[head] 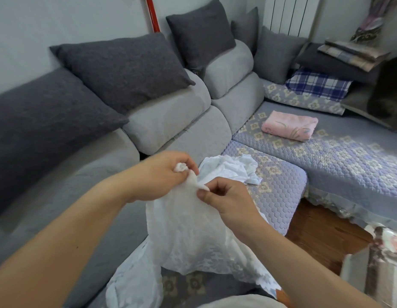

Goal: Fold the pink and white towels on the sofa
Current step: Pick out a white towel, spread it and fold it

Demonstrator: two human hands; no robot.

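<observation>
Both bare forearms reach forward and converge, the left hand [164, 174] curled with fingertips bunched round a wad of white towel [188, 230], the right hand [226, 201] just beside it, apparently pinching an edge between thumb and forefinger, its other fingers curled under.

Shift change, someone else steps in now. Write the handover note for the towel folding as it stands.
Left hand: pinches a bunched corner of the white towel.
Right hand: pinches the same top edge close beside it; the towel hangs unfolded.
Pink towel: folded, lying on the quilted sofa cover.
Another crumpled white cloth lies on the seat behind the hands.
Done: pink. Left: fold the white towel, and probably that cloth.
</observation>
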